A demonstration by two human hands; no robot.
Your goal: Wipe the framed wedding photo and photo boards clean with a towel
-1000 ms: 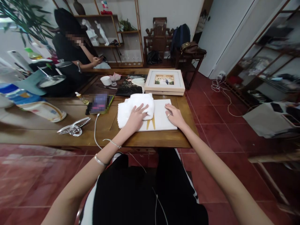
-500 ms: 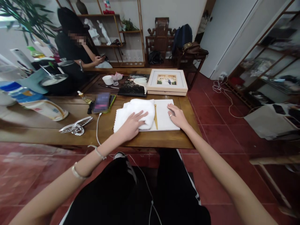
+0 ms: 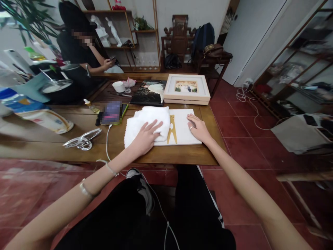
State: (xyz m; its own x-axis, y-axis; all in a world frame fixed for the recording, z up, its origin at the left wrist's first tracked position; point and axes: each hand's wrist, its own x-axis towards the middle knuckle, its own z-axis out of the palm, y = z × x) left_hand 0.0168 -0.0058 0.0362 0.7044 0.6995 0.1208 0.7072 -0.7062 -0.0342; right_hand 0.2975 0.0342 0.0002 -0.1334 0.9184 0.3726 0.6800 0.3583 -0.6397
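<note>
A folded white towel (image 3: 148,116) lies over the left part of a flat white panel (image 3: 182,133) at the table's front edge. My left hand (image 3: 146,138) rests on the towel with its fingers spread. Beside the towel's right edge a gold, A-like shape (image 3: 172,131) shows on the panel; whatever else is under the towel is hidden. My right hand (image 3: 199,129) lies over the panel's right edge, fingers stretched out and thumb apart, with a ring on one finger.
Behind the panel are a framed picture (image 3: 186,89) and a dark printed album-like item (image 3: 148,93). To the left lie a phone (image 3: 111,113) on a white cable, a silvery clip-like object (image 3: 82,139) and a white-and-blue pack (image 3: 39,114). A person (image 3: 80,45) sits across the table.
The towel and my left hand have shifted slightly left, uncovering more of the gold shape. My right hand stays on the panel's edge.
</note>
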